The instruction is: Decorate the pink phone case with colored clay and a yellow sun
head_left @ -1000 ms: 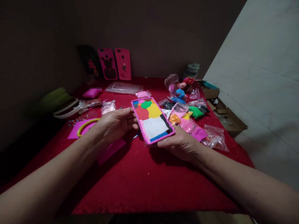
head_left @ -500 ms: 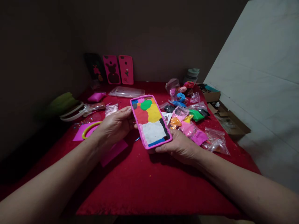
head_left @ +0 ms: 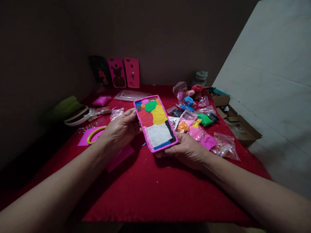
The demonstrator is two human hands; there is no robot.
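A phone case (head_left: 159,117) covered with patches of coloured clay and edged in pink is held tilted above the red tablecloth (head_left: 145,197). My left hand (head_left: 122,127) grips its upper left edge, fingers partly behind it. At the lower right corner, my right hand (head_left: 187,149) is closed on the case, with its thumb at the bottom rim and its other fingers mostly hidden underneath. Red, yellow, green, white, black and blue patches face me. Just left of my left hand lie a yellow ring (head_left: 96,134) and pink sheets (head_left: 120,158).
Bags of coloured clay (head_left: 194,124) spread over the right side. Three decorated cases (head_left: 118,72) lean on the back wall, with a clear case (head_left: 132,95) before them. A lidded jar (head_left: 201,77) stands at the back right; cardboard boxes (head_left: 243,127) sit beyond the right edge.
The case has shifted slightly up and to the left, its angle tipped a little. Both hands keep hold of it; the surrounding view has moved slightly.
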